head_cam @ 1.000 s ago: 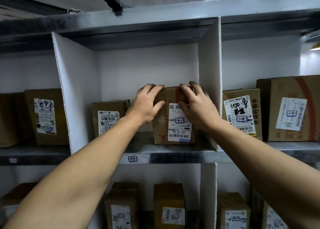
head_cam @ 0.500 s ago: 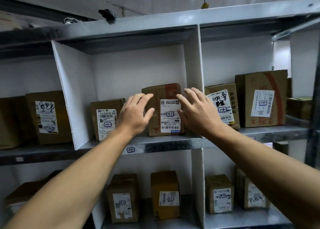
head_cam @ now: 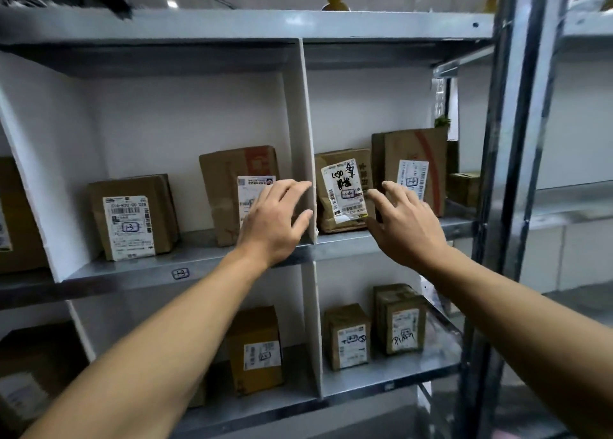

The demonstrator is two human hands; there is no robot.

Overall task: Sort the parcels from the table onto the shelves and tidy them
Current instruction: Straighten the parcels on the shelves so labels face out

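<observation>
Parcels are stood upright along the shelf (head_cam: 199, 263) with their labels turned outward, presumably so that the numbers can be read from the front. Just left of the white divider (head_cam: 306, 133) a brown parcel (head_cam: 229, 190) is set close beside it; further left of the divider a second parcel (head_cam: 131, 216) stands apart. Just right of the divider a crumpled parcel (head_cam: 341, 190) is seen with its label crooked, and a taller parcel (head_cam: 414, 170) is placed beyond it. Nothing is held. The left hand (head_cam: 275, 220) is spread wide in front of the divider's front edge, and the right hand (head_cam: 404, 226) is spread wide just right of the crumpled parcel, fingers loose. Whether anything is touched cannot be told. Since that parcel is flanked by the hands, its straightening is judged to be the step in hand.
</observation>
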